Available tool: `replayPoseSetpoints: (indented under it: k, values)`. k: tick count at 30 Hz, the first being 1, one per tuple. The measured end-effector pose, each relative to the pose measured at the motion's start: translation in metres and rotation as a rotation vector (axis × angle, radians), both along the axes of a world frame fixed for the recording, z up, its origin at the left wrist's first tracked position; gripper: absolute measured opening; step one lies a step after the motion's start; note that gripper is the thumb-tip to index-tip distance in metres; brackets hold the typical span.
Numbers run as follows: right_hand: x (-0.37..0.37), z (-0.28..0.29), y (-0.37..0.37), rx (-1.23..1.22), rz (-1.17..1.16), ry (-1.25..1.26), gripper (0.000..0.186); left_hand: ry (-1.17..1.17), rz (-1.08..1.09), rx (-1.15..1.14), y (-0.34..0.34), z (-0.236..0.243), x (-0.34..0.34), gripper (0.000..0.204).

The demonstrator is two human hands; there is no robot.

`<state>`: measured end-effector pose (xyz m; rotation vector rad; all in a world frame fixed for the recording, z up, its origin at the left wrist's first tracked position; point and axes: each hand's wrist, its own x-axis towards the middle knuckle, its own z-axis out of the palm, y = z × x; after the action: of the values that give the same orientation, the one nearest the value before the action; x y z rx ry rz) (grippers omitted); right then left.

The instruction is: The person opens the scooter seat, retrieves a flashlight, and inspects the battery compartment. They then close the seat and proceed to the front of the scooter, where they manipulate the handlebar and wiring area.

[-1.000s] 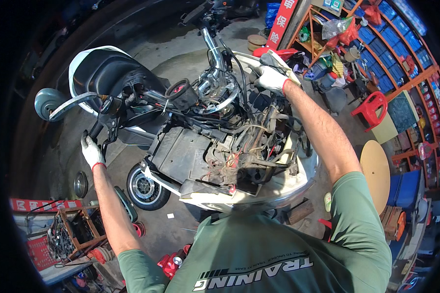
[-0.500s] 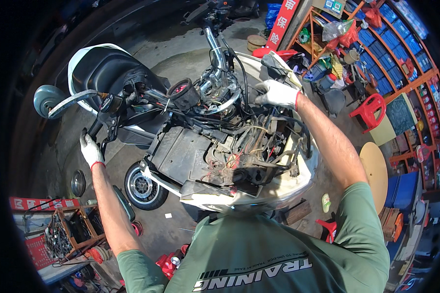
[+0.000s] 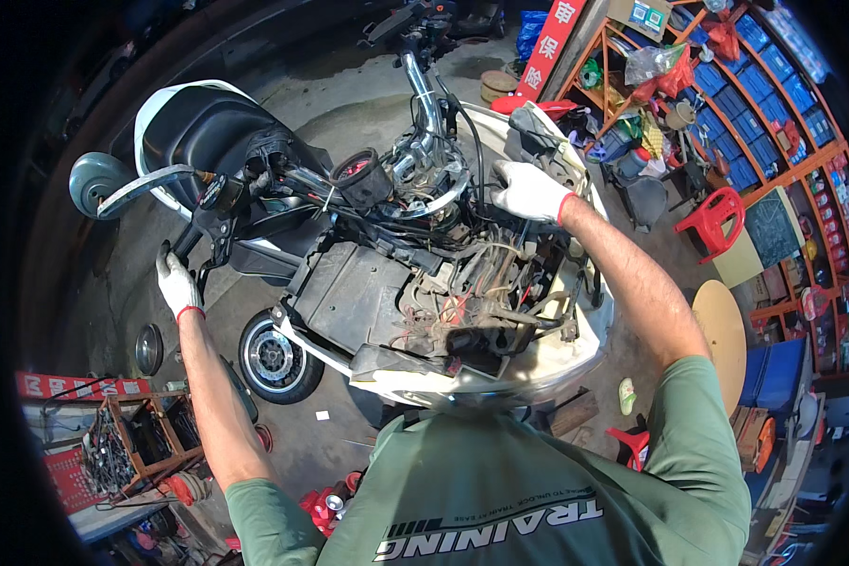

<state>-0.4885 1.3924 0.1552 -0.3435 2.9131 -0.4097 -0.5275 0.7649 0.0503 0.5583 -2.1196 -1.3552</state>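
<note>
A partly stripped white-and-black scooter stands before me, its front opened up. My left hand point(image 3: 177, 283), in a white glove with a red cuff, is closed at the end of the black handlebar grip point(image 3: 188, 240), next to the lever point(image 3: 219, 247). My right hand point(image 3: 530, 192), gloved alike, has its fingers curled beside an upright black cable point(image 3: 481, 165); what they pinch, if anything, is hidden. Between my arms lie exposed wiring point(image 3: 457, 307), a grey plastic cover point(image 3: 349, 292) and a round black gauge housing point(image 3: 357, 179). A chrome handlebar tube point(image 3: 424, 99) rises beyond.
A round mirror point(image 3: 100, 185) juts out at the left, and the black seat point(image 3: 212, 137) lies behind it. A wheel point(image 3: 278, 358) sits below the scooter's body. Orange shelving point(image 3: 792, 170) with blue bins and a red stool point(image 3: 712, 226) stand at the right.
My right hand has shifted slightly left and down, nearer the black cable. My left hand stays at the grip. The whole view has moved a little.
</note>
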Motion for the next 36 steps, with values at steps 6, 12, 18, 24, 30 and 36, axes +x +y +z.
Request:
replayPoseSetpoints:
  k: [6,12,18,24,30,36]
  values:
    - [0.006,-0.010,0.001,0.085,0.177,-0.124,0.060,0.006,-0.008,0.002,0.002,0.001,-0.003,0.038]
    - [0.001,-0.012,-0.008,0.197,0.170,-0.121,0.037,0.071,-0.049,0.027,0.000,-0.009,-0.009,0.037]
    - [-0.015,-0.003,0.025,-0.154,0.085,-0.013,0.049,0.041,-0.040,-0.030,-0.018,-0.011,-0.011,0.038]
    - [-0.005,-0.013,0.044,-0.430,-0.088,0.021,0.048,0.060,-0.083,-0.024,-0.013,-0.012,-0.016,0.038]
    - [0.001,-0.021,0.046,-0.760,-0.109,-0.115,0.027,0.040,-0.065,0.041,-0.014,-0.007,-0.014,0.037]
    - [0.005,-0.006,0.039,-0.641,0.020,-0.094,0.033,0.035,-0.062,0.041,-0.020,-0.004,-0.011,0.037]
